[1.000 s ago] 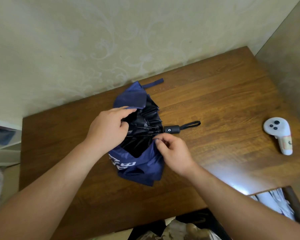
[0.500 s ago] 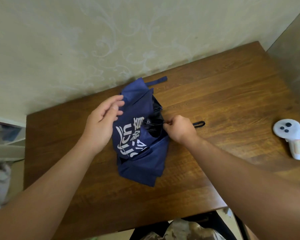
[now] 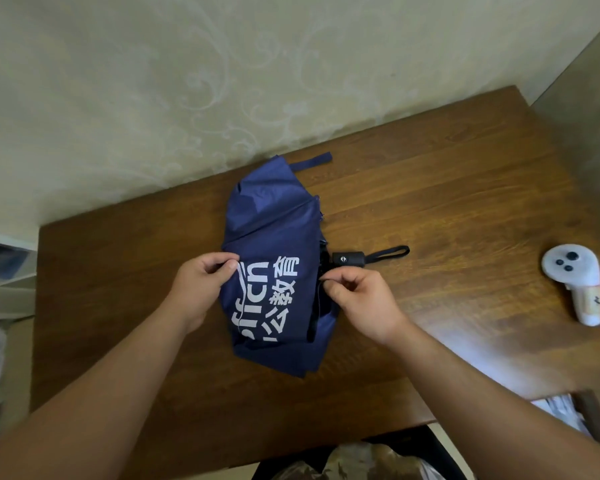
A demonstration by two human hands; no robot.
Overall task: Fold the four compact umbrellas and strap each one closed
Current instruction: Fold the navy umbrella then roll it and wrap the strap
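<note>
1. Navy umbrella [image 3: 274, 265] lies collapsed mid-table [image 3: 447, 188], handle [image 3: 349, 259] pointing right.
2. Left hand [image 3: 198, 289] pinches the canopy's left edge.
3. Right hand [image 3: 357, 299] pinches fabric beside the handle.

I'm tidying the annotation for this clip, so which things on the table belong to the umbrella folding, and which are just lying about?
Part of the job:
- navy umbrella, canopy pinched at both edges by the left hand and right hand
- its closing strap, loose
- its black handle with wrist loop

Just lying about:
- white controller at the right of the wooden table
</note>
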